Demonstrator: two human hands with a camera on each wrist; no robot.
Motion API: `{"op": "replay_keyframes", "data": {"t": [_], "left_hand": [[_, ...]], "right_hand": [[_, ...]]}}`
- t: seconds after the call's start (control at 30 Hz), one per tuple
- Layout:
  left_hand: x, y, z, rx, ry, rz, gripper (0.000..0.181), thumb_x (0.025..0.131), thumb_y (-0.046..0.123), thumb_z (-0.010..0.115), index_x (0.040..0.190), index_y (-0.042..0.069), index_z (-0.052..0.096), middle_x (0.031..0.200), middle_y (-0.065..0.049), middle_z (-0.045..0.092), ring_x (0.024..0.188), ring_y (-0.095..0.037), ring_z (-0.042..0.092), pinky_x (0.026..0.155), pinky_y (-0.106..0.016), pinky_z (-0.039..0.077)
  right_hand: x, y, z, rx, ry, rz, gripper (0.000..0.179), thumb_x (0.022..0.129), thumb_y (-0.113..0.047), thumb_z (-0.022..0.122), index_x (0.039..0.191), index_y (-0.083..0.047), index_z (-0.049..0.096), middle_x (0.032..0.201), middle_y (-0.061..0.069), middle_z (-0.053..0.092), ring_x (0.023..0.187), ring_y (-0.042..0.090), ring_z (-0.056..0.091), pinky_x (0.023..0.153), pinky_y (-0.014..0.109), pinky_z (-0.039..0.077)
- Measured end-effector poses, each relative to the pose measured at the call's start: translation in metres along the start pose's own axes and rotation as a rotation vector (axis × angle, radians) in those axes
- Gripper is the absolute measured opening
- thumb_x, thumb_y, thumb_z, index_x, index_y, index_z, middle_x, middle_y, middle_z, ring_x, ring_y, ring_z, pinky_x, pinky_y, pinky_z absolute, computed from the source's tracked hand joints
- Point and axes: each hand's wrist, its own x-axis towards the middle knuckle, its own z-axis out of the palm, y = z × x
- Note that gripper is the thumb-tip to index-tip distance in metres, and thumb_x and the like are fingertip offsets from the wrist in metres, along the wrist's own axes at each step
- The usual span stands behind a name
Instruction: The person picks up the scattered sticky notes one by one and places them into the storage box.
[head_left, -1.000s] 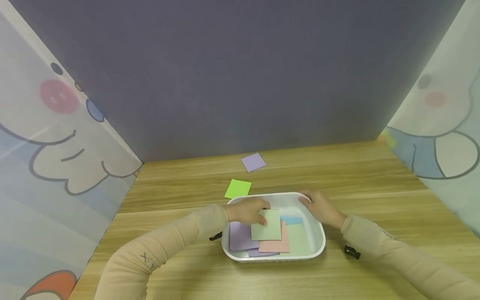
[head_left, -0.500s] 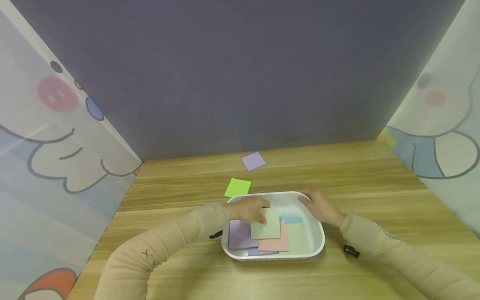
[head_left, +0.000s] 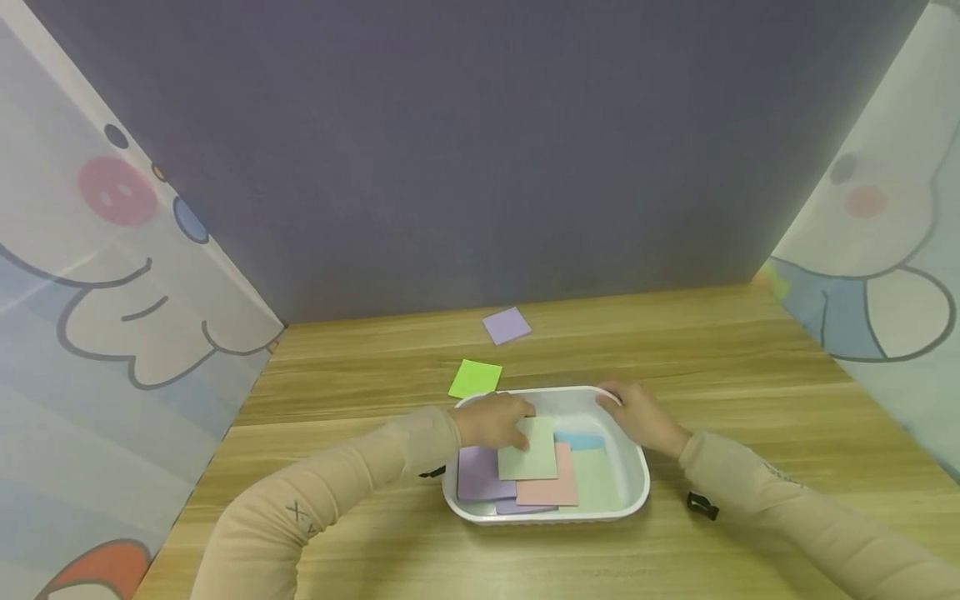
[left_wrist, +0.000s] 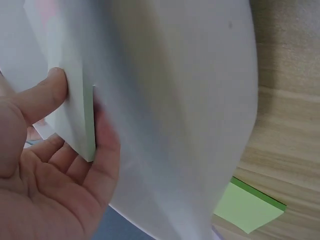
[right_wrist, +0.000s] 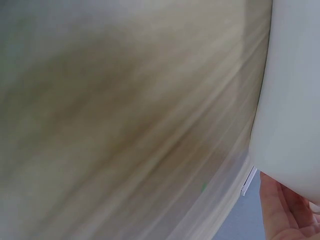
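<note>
Inside the white plastic tub [head_left: 555,518], my left hand [head_left: 491,421] pinches a pale green sticky note pad [head_left: 534,458] between thumb and fingers. The left wrist view shows the thumb on one face of the pale green pad [left_wrist: 75,110] and fingers behind it. My right hand [head_left: 643,417] grips the tub's far right corner, its fingers [right_wrist: 274,207] against the outer wall in the right wrist view. Under the held pad lie a purple pad [head_left: 480,475], a pink pad [head_left: 566,483], another pale green pad [head_left: 600,483] and a blue pad [head_left: 579,441].
Behind the tub, a bright green pad [head_left: 476,378] lies on the wooden table [head_left: 360,367]. Farther back sits a light purple pad [head_left: 507,326]. A dark grey panel [head_left: 480,167] rises at the table's back edge, with cartoon-printed sheets [head_left: 112,283] at both sides.
The pale green pad in my left hand has shifted slightly to the left. My right hand stays on the tub's corner.
</note>
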Motion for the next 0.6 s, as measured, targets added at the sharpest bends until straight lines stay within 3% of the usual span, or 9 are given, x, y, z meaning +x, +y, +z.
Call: {"op": "replay_keyframes", "data": {"t": [0.33,0.6], "left_hand": [[-0.0014,-0.0006,0.0018,0.073,0.012,0.010,0.052,0.083,0.031,0.066,0.130,0.013,0.052,0.134,0.000,0.051,0.124,-0.018,0.047,0.104,-0.031,0.038],[0.0000,-0.0016,0.0038,0.140,-0.008,0.012,0.048,0.081,0.034,0.068,0.124,0.016,0.057,0.123,0.002,0.059,0.114,-0.015,0.054,0.098,-0.028,0.043]], "right_hand": [[-0.0003,-0.0002,0.0003,0.027,-0.011,0.008,0.028,0.095,-0.013,0.048,0.110,0.009,0.058,0.086,0.013,0.065,0.066,0.011,0.059,0.055,0.020,0.050],[0.0004,0.0034,0.0011,0.015,-0.007,0.015,0.027,0.094,-0.011,0.048,0.110,0.008,0.059,0.087,0.014,0.066,0.066,0.011,0.060,0.056,0.019,0.051]]}}
